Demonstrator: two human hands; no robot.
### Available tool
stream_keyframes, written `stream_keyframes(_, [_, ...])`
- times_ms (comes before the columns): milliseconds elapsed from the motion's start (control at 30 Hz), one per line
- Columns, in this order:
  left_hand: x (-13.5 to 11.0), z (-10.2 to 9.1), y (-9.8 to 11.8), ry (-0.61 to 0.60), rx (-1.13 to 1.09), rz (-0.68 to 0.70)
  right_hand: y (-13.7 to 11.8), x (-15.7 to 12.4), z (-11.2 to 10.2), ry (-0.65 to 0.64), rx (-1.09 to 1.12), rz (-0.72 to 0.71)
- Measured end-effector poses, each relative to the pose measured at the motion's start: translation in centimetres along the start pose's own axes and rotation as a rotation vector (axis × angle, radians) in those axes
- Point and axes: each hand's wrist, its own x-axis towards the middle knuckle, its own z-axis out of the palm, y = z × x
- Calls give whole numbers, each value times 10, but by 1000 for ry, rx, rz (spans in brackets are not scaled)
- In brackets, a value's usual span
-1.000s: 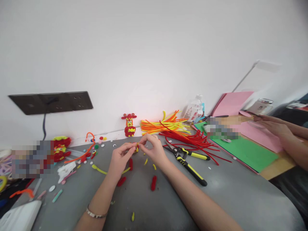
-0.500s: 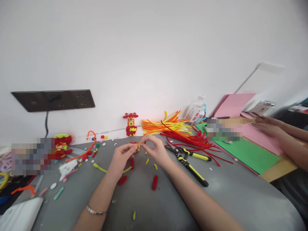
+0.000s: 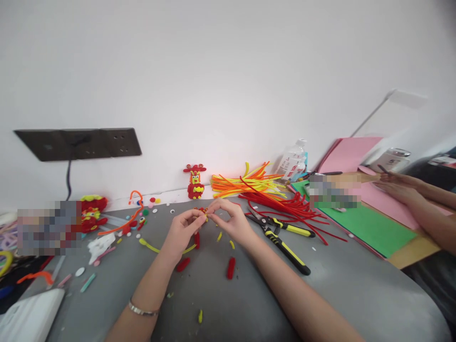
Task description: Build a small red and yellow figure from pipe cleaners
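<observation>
My left hand [image 3: 183, 232] and my right hand [image 3: 228, 221] meet at the middle of the table, fingertips pinched together. Between them is a small red and yellow pipe-cleaner piece [image 3: 205, 215], mostly covered by my fingers. Behind it, a red and yellow pipe-cleaner figure [image 3: 195, 185] with a wide hat stands against the wall. A yellow pipe cleaner [image 3: 151, 247] runs behind my left wrist. Under and in front of my hands lie short red pipe-cleaner rolls, one [image 3: 231, 268] by my right forearm, another [image 3: 183, 265] by my left wrist, plus several yellow snippets [image 3: 232, 244].
Yellow and orange pipe cleaners [image 3: 245, 185] and a red bundle [image 3: 285, 205] lie behind my right hand, with cutting pliers [image 3: 288, 251] beside my forearm. Pompoms and an orange pipe cleaner [image 3: 124, 224] are scattered left. Another person's hands [image 3: 399, 190] rest over pink paper at right.
The view has shifted slightly. My left fingers have curled a little more around the small piece; both hands stay pinched together at the same spot.
</observation>
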Motion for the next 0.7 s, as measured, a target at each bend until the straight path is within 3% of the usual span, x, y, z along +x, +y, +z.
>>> stream_keyframes(333, [1, 2, -15, 50, -189, -2, 3, -2, 9, 37, 59, -34])
stream_keyframes(500, [2, -1, -14, 72, -112, -37, 3, 0, 6, 47, 129, 40])
stream_keyframes(700, [4, -4, -10, 91, -61, -37, 2, 0, 5, 31, 102, 23])
